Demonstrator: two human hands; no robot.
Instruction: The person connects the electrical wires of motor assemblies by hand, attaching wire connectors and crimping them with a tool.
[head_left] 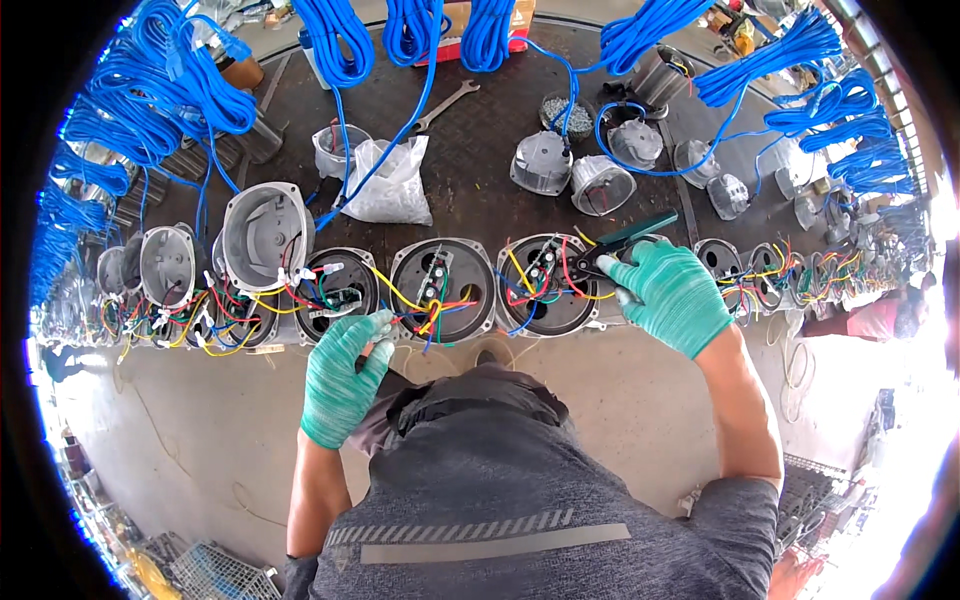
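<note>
My left hand [345, 380], in a green knit glove, is at the near edge of the bench with thumb and fingertips pinched together. Whatever is between them is too small to make out; wire ends are beside them. My right hand [672, 298], gloved alike, is closed around hand pliers with dark green handles [640, 228] and black jaws. The jaws point left, over the edge of a round grey motor housing [562, 318]. Another such housing [462, 322] sits between my hands. Red, yellow, blue and green wires [432, 300] stick out of both.
More wired housings run along the bench's near edge to both sides. Upturned grey housings [268, 240] stand at left. Beyond are a plastic bag [392, 185], a wrench [448, 105], a bowl of small fasteners [568, 116] and motor parts [541, 163]. Coiled blue cables [335, 45] hang overhead.
</note>
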